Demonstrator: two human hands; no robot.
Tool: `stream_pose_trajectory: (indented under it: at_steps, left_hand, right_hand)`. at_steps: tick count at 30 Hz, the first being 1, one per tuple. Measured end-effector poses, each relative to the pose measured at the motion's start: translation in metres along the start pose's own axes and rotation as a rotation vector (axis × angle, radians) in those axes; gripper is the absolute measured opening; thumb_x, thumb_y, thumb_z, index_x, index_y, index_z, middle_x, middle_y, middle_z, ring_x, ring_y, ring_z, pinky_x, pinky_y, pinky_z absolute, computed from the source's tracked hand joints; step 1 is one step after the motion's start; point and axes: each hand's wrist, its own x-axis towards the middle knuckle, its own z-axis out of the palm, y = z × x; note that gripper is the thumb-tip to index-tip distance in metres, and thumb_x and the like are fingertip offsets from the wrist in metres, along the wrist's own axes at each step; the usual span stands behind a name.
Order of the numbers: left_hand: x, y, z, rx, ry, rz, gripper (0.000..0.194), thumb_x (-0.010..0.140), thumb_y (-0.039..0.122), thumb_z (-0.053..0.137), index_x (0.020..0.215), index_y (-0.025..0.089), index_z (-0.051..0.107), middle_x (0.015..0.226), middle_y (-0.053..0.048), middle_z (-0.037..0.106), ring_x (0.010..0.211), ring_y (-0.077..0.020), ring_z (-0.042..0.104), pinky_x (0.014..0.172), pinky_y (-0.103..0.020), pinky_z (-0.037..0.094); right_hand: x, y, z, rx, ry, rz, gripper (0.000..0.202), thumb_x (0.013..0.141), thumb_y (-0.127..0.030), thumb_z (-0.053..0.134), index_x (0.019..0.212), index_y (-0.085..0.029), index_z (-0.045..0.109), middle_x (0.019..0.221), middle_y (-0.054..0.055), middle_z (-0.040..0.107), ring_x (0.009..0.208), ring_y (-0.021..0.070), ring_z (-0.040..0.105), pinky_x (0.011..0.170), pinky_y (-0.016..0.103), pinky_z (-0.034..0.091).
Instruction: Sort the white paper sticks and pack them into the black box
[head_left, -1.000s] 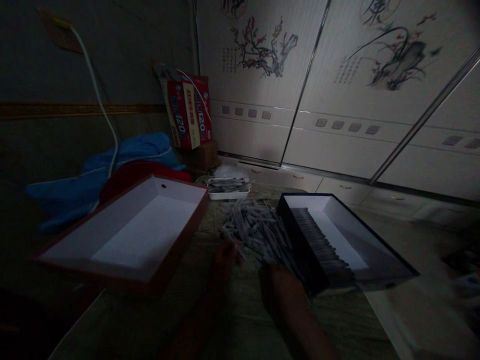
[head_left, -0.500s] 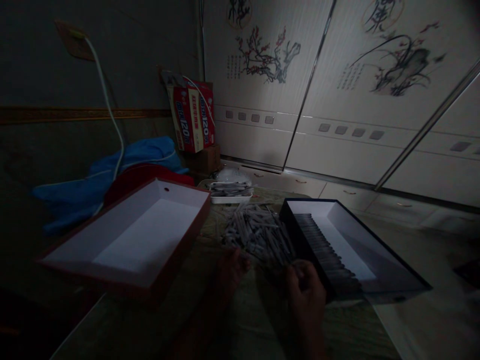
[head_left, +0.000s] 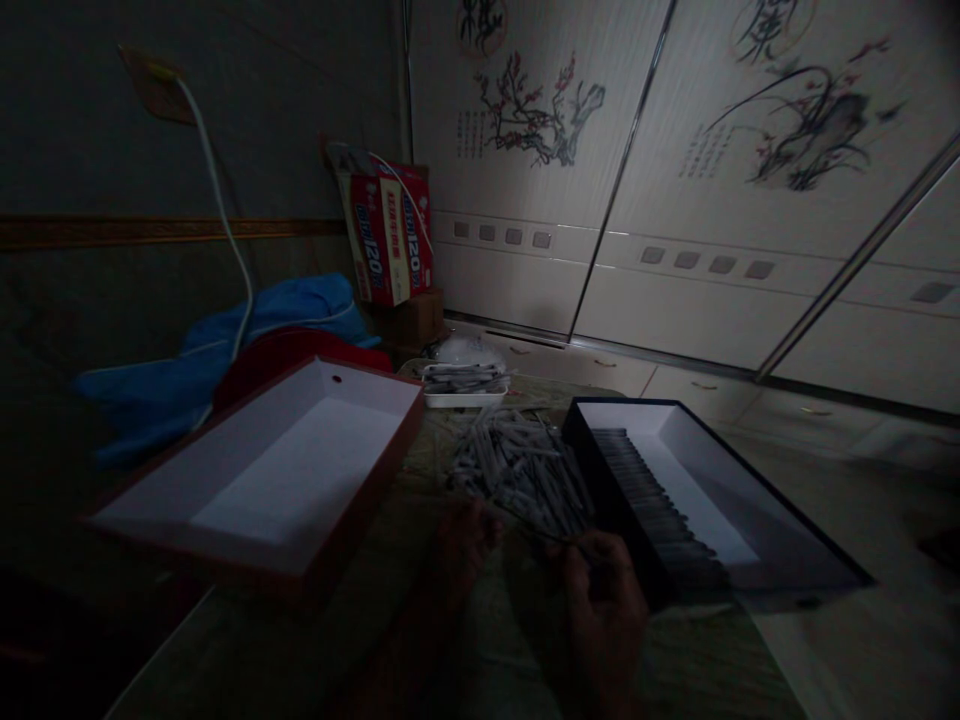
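A heap of thin, pale, pen-like sticks (head_left: 517, 465) lies mid-table, between a red-rimmed box (head_left: 281, 490) with nothing in it and a dark box (head_left: 675, 490). Along the dark box's left side runs a row of similar sticks (head_left: 656, 510). My left hand (head_left: 466, 535) is closed at the heap's near edge; what it pinches is too dark to make out. My right hand (head_left: 604, 585), beside the dark box, has its fingers closed on a thin dark stick (head_left: 544, 533) that points left toward my left hand.
A white tray (head_left: 465, 398) of more sticks stands behind the heap. Blue cloth (head_left: 292, 305) and a red item (head_left: 300, 350) lie behind the red-rimmed box. Red cartons (head_left: 390, 240) stand in the back corner before sliding cabinet doors (head_left: 525, 280).
My right hand has shifted slightly down and left, and a thin dark stick now shows between the hands. The left hand has barely moved.
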Motion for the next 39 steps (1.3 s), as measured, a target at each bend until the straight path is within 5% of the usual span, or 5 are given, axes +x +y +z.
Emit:
stream_pose_trajectory:
  at_steps: [6,12,23,32,39]
  left_hand:
    - [0.000,-0.010,-0.003,0.053,-0.041,0.006,0.012,0.064,0.018,0.069,0.068,0.016,0.058,0.062,0.001,0.062,0.054,-0.0114,0.061,0.051,-0.021,0.050]
    - [-0.002,-0.007,0.000,-0.024,-0.001,-0.045,0.012,0.072,0.012,0.060,0.061,0.016,0.060,0.060,0.001,0.063,0.054,-0.0097,0.061,0.053,-0.019,0.050]
    - [0.000,0.009,-0.001,-0.323,0.092,-0.108,0.025,0.078,-0.001,0.049,0.062,0.014,0.062,0.061,-0.001,0.067,0.057,-0.0087,0.064,0.057,-0.017,0.053]
    - [0.005,0.001,-0.001,-0.138,0.067,-0.015,0.011,0.070,0.007,0.064,0.064,0.015,0.057,0.060,0.000,0.063,0.053,-0.0114,0.061,0.051,-0.022,0.050]
    - [0.006,0.001,-0.004,-0.037,0.036,0.111,0.015,0.063,0.018,0.070,0.066,0.015,0.056,0.057,0.002,0.060,0.051,-0.0109,0.058,0.050,-0.023,0.046]
  right_hand:
    - [-0.004,0.004,0.005,-0.034,-0.028,0.016,0.013,0.080,-0.031,0.049,0.081,-0.018,0.052,0.069,0.000,0.058,0.063,0.0134,0.055,0.057,0.021,0.042]
    - [-0.004,0.005,0.014,-0.105,-0.321,0.000,0.016,0.082,-0.029,0.046,0.085,-0.017,0.056,0.069,0.000,0.061,0.062,0.0130,0.056,0.053,0.019,0.041]
    - [0.036,0.035,-0.016,-0.397,-0.238,0.061,0.024,0.083,-0.033,0.041,0.079,-0.017,0.058,0.070,0.003,0.063,0.066,0.0162,0.059,0.057,0.022,0.041]
    - [0.046,0.032,0.009,-1.009,-0.432,-0.174,0.015,0.078,-0.021,0.044,0.081,-0.020,0.059,0.084,0.009,0.059,0.076,0.0214,0.057,0.064,0.029,0.039]
    - [0.047,0.034,0.021,-1.053,-0.415,-0.189,0.017,0.081,-0.022,0.042,0.085,-0.018,0.059,0.084,0.010,0.058,0.078,0.0226,0.055,0.065,0.031,0.036]
